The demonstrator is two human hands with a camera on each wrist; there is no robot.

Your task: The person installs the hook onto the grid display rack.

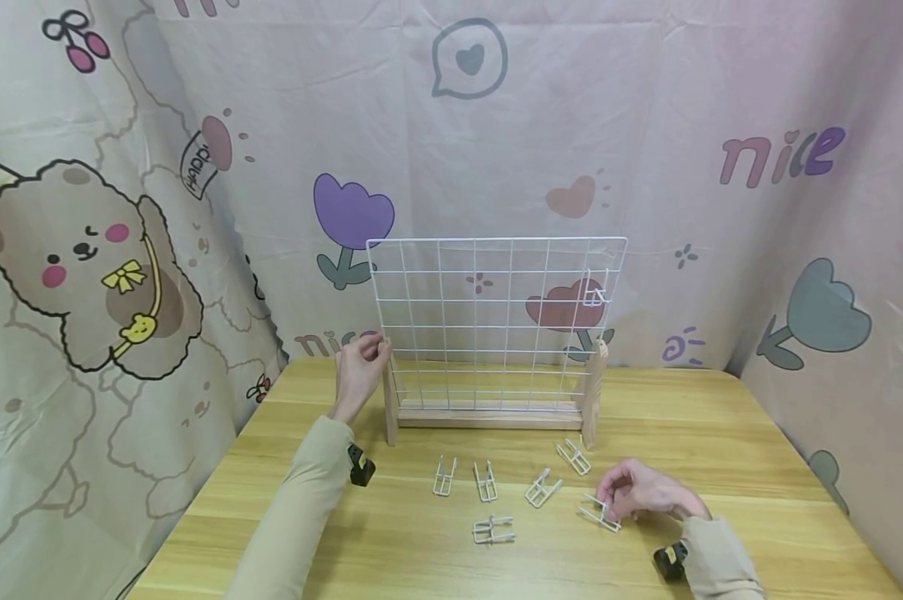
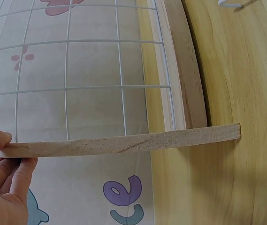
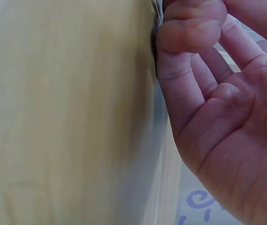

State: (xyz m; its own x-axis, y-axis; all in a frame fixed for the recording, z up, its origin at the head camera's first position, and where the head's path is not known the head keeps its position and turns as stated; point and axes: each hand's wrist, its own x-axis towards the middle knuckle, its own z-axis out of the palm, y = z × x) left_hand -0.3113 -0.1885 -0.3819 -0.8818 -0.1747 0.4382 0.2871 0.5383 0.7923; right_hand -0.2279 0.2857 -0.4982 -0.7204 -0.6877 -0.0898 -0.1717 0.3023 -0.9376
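A white wire grid panel [image 1: 494, 239] stands upright in a wooden stand [image 1: 489, 419]. My left hand [image 1: 359, 371] pinches the top of the stand's left post [image 2: 124, 144] between thumb and fingers. One white wire hook [image 1: 595, 297] hangs on the grid near its upper right. At the right, my right hand [image 1: 646, 490] pinches another white wire hook [image 1: 597, 518] low over the table. In the right wrist view the curled fingers [image 3: 189, 35] hide most of that hook.
Several more white wire hooks lie on the wooden table [image 1: 413, 550] before the stand, among them one hook [image 1: 493, 529] nearest the front and one hook [image 1: 574, 457] by the right post [image 1: 592, 396]. A printed curtain [image 1: 474, 142] hangs behind the table.
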